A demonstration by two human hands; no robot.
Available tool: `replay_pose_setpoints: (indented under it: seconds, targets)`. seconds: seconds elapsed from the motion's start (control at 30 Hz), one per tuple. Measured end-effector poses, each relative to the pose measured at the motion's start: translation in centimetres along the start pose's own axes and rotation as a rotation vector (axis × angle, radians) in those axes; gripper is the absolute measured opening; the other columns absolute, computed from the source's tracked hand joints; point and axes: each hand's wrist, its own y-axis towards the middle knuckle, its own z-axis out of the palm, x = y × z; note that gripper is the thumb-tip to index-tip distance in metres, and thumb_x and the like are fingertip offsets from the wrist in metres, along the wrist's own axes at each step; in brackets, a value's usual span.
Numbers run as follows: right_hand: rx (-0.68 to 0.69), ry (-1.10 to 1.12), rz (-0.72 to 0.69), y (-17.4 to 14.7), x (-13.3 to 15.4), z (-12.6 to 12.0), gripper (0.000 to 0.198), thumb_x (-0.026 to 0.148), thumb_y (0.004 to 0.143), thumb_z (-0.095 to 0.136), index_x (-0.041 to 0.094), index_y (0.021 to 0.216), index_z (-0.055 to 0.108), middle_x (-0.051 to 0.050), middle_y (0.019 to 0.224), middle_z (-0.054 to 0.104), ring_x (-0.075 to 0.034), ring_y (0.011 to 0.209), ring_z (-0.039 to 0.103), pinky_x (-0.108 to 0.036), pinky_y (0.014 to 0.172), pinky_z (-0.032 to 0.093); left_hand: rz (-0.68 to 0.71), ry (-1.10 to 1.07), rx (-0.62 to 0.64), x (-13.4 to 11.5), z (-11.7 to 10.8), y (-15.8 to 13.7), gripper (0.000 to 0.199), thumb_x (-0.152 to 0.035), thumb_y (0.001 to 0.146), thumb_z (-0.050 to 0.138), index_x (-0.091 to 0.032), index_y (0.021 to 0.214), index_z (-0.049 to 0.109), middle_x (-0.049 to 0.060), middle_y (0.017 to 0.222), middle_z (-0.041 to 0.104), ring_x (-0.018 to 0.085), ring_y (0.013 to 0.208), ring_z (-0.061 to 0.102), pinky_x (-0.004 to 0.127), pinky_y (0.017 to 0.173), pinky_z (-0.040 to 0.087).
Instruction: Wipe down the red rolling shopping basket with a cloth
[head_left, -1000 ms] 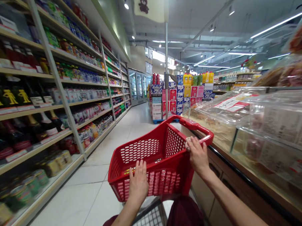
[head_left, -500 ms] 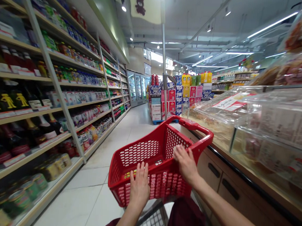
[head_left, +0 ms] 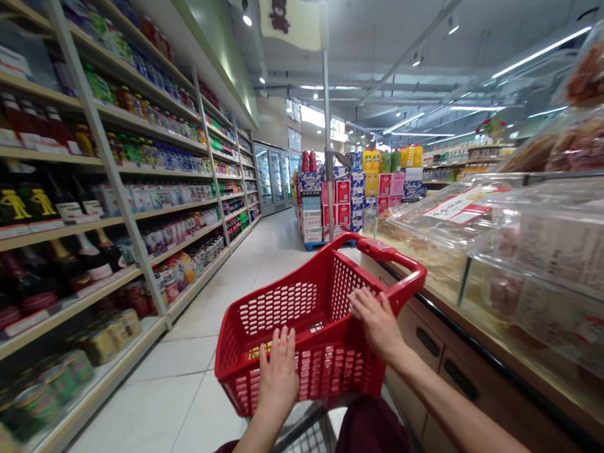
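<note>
Left hand open, fingers straight, at the near side of the red shopping cart; right hand bent over the rim below the handle, though whether it grips cannot be told. The cart stands on the tiled floor beside the food display surface. Its plastic body is probably stiff, smooth and fairly light; the handle looks the surest hold.
</note>
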Motion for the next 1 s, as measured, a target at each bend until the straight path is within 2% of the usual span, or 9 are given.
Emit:
replay_pose_setpoints:
  seconds: [0.1, 0.2, 0.27, 0.47, 0.67, 0.73, 0.87, 0.93, 1.0]
  targets:
    - [0.015, 0.023, -0.051, -0.2, 0.5, 0.4, 0.037, 0.017, 0.085, 0.030, 0.026, 0.112, 0.055, -0.003, 0.122, 0.053, -0.017, 0.117, 0.042, -0.039, 0.101, 0.019, 0.012, -0.008, 0.005, 0.0, -0.2, -0.1, 0.066, -0.025, 0.070, 0.043, -0.017, 0.133, 0.024, 0.007, 0.140, 0.028, 0.024, 0.129, 0.020, 0.047, 0.101, 0.023]
    - [-0.066, -0.052, 0.144, 0.3, -1.8, 0.1, 0.036, 0.018, 0.085, 0.032, 0.016, 0.115, 0.053, -0.012, 0.125, 0.049, -0.024, 0.119, 0.038, -0.046, 0.098, 0.020, 0.006, -0.030, 0.005, -0.3, -0.3, -0.1, 0.065, -0.025, 0.072, 0.041, -0.015, 0.133, 0.023, 0.008, 0.140, 0.027, 0.025, 0.129, 0.019, 0.049, 0.101, 0.021]
    - [-0.093, -0.050, 0.170, 0.2, -1.8, 0.3, 0.038, 0.016, 0.085, 0.030, 0.012, 0.115, 0.053, -0.016, 0.125, 0.048, -0.026, 0.120, 0.038, -0.046, 0.098, 0.020, -0.012, -0.030, 0.000, -0.5, -0.3, -0.1, 0.063, -0.026, 0.072, 0.041, -0.014, 0.132, 0.024, 0.008, 0.140, 0.027, 0.025, 0.129, 0.020, 0.050, 0.101, 0.021]
    - [-0.011, 0.059, -0.124, -1.5, 2.6, 1.2, 0.040, 0.016, 0.087, 0.026, 0.026, 0.115, 0.052, -0.001, 0.123, 0.052, -0.014, 0.119, 0.040, -0.037, 0.102, 0.022, 0.004, 0.005, -0.013, -0.2, -0.1, 0.0, 0.065, -0.028, 0.071, 0.042, -0.016, 0.133, 0.025, 0.007, 0.139, 0.029, 0.025, 0.128, 0.021, 0.048, 0.101, 0.023]
    - [-0.117, -0.119, 0.225, 0.3, -2.8, -0.5, 0.036, 0.018, 0.086, 0.030, 0.013, 0.113, 0.055, -0.014, 0.124, 0.049, -0.024, 0.118, 0.041, -0.046, 0.100, 0.019, -0.004, -0.006, -0.027, -0.4, 0.0, 0.0, 0.064, -0.028, 0.072, 0.041, -0.015, 0.132, 0.025, 0.008, 0.140, 0.028, 0.025, 0.128, 0.021, 0.050, 0.101, 0.021]
    - [-0.101, -0.091, 0.175, -0.1, -1.7, -0.1, 0.038, 0.015, 0.086, 0.029, 0.014, 0.113, 0.054, -0.012, 0.123, 0.050, -0.022, 0.118, 0.040, -0.044, 0.102, 0.018, -0.005, -0.008, -0.041, -0.6, 0.0, 0.0, 0.064, -0.028, 0.071, 0.041, -0.015, 0.132, 0.025, 0.008, 0.139, 0.029, 0.026, 0.128, 0.021, 0.051, 0.100, 0.022]
    - [0.009, 0.052, -0.155, -1.4, 2.5, 1.1, 0.038, 0.015, 0.087, 0.029, 0.024, 0.116, 0.052, -0.002, 0.124, 0.051, -0.015, 0.119, 0.040, -0.037, 0.103, 0.019, 0.003, -0.012, -0.032, -0.5, 0.0, -0.1, 0.065, -0.028, 0.071, 0.042, -0.016, 0.132, 0.025, 0.008, 0.139, 0.030, 0.026, 0.128, 0.021, 0.050, 0.100, 0.023]
    - [0.007, 0.042, -0.137, -1.1, 2.0, 1.0, 0.037, 0.018, 0.088, 0.029, 0.024, 0.115, 0.052, -0.002, 0.124, 0.051, -0.016, 0.118, 0.041, -0.039, 0.103, 0.019, 0.013, -0.011, -0.027, -0.3, 0.0, -0.2, 0.065, -0.027, 0.071, 0.042, -0.016, 0.133, 0.024, 0.008, 0.139, 0.029, 0.026, 0.128, 0.021, 0.049, 0.100, 0.023]
    - [-0.044, -0.032, 0.023, -0.4, 0.0, 0.5, 0.035, 0.021, 0.088, 0.030, 0.020, 0.114, 0.053, -0.008, 0.124, 0.050, -0.020, 0.118, 0.041, -0.043, 0.101, 0.019, 0.014, -0.009, -0.030, -0.2, 0.1, -0.2, 0.066, -0.027, 0.071, 0.042, -0.016, 0.133, 0.023, 0.007, 0.140, 0.029, 0.026, 0.128, 0.020, 0.049, 0.100, 0.023]
